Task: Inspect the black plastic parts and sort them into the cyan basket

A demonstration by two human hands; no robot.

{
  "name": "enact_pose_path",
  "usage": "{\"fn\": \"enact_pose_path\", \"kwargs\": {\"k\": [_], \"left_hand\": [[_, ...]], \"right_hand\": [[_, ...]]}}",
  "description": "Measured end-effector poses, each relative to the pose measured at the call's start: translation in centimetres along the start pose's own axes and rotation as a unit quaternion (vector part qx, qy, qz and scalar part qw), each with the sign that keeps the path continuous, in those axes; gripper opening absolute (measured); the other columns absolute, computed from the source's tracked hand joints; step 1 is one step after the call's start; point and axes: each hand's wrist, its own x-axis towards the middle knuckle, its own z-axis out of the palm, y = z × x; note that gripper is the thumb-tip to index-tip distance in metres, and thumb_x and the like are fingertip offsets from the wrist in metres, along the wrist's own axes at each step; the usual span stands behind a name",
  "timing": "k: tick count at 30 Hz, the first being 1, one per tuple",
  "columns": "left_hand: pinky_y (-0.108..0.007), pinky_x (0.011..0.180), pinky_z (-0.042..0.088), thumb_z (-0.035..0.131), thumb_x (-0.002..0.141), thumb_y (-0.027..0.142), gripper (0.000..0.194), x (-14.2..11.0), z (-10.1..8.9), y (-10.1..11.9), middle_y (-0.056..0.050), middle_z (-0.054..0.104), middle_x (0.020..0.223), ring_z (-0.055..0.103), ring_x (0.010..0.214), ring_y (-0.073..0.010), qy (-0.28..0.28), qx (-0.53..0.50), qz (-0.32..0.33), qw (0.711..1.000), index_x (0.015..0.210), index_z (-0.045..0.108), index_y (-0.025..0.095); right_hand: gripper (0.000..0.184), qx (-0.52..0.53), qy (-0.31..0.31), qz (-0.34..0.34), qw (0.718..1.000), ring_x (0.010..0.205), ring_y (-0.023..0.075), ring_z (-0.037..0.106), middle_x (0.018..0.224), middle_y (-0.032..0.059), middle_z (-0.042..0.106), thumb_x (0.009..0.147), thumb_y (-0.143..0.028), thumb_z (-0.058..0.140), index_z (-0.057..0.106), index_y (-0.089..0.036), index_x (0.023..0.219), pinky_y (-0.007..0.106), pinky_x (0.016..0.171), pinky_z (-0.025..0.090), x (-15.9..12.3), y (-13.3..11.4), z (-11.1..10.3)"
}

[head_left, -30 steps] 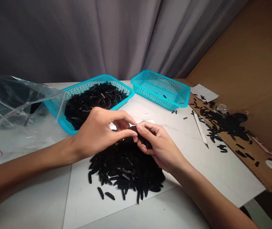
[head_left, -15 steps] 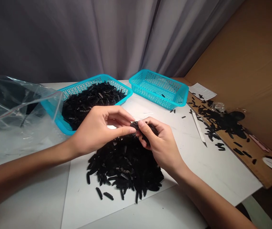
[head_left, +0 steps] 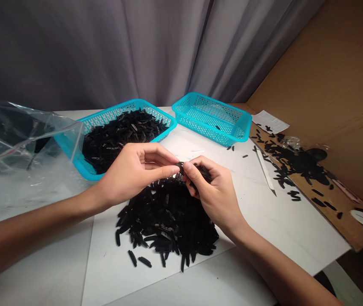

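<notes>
My right hand [head_left: 219, 191] is closed round a bunch of small, elongated black pieces [head_left: 205, 172], its thumb pressing on top. My left hand [head_left: 130, 174] meets it from the left, thumb and fingertips pinching the end of one black piece beside the right thumb. Much of that piece is hidden by the fingers. Below both hands a heap of the same black pieces [head_left: 171, 229] lies on a white sheet [head_left: 105, 272]. A few show a paler face with small holes. Two loose ones lie apart at the heap's front left.
Behind my left hand stands a blue basket [head_left: 87, 172] full of black pieces. Another blue basket [head_left: 245, 131] at the back holds one dark piece. A clear plastic bag [head_left: 35, 170] lies left. At right are a white pen-like tool [head_left: 266, 170] and scattered black pieces [head_left: 305, 165] on cardboard.
The view has shifted slightly. Both hands stay together above the heap; the left fingertips and right thumb have moved a little on the black pieces, and the left fingers have drawn closer together.
</notes>
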Motion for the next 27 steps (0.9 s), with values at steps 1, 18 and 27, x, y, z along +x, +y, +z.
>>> {"fn": "enact_pose_path", "kwargs": {"k": [1, 18, 27], "left_hand": [[-0.02, 0.078, 0.06, 0.082, 0.078, 0.023, 0.01, -0.03, 0.01, 0.0, 0.0, 0.079, 0.085, 0.076, 0.083, -0.0155, 0.001, 0.0, 0.002, 1.0, 0.086, 0.076, 0.019], [-0.018, 0.074, 0.055, 0.08, 0.081, 0.022, 0.009, -0.34, 0.01, -0.3, 0.002, 0.075, 0.079, 0.071, 0.079, -0.0118, 0.029, 0.007, 0.019, 0.999, 0.079, 0.072, 0.018], [-0.025, 0.081, 0.059, 0.079, 0.081, 0.028, 0.011, -0.09, -0.03, -0.09, -0.002, 0.079, 0.087, 0.074, 0.087, -0.0181, 0.025, 0.025, 0.01, 0.999, 0.087, 0.077, 0.018]], "right_hand": [[0.032, 0.0, -0.002, 0.0, 1.0, 0.05, 0.0085, 0.047, 0.056, -0.0048, 0.052, 0.097, -0.04, 0.064, 0.062, -0.018, 0.074, 0.023, 0.051, 0.036, 0.0, -0.01, 0.0], [0.029, 0.049, -0.016, 0.017, 0.999, 0.05, 0.0075, 0.046, 0.062, -0.0036, 0.055, 0.095, -0.04, 0.067, 0.066, -0.018, 0.076, 0.023, 0.046, 0.032, 0.06, 0.03, 0.01], [0.025, 0.029, -0.023, 0.006, 0.999, 0.05, 0.0094, 0.046, 0.062, -0.0027, 0.057, 0.091, -0.036, 0.071, 0.068, -0.018, 0.075, 0.025, 0.048, 0.034, 0.22, 0.03, -0.1]]}}
